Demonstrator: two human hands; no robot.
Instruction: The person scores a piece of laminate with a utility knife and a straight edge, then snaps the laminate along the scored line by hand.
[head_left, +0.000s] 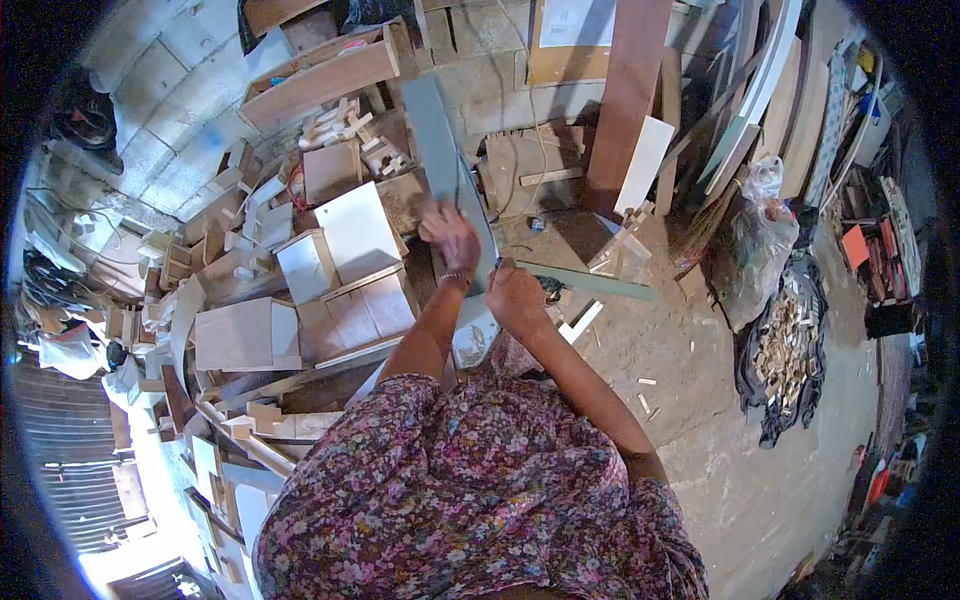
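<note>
A long grey-green board runs away from my body, under both hands. My left hand is over its left side, fingers apart and slightly blurred. At the board's right edge my right hand is closed in a fist; what it grips is hidden, though a thin dark line runs along the board up from the knuckles. A narrow green strip of wood sticks out to the right from behind that fist.
Wooden boxes with white panels crowd the left side. A brown plank leans on the back wall. On the right are a clear plastic bag and a black sack of wood offcuts. Small scraps lie on the floor.
</note>
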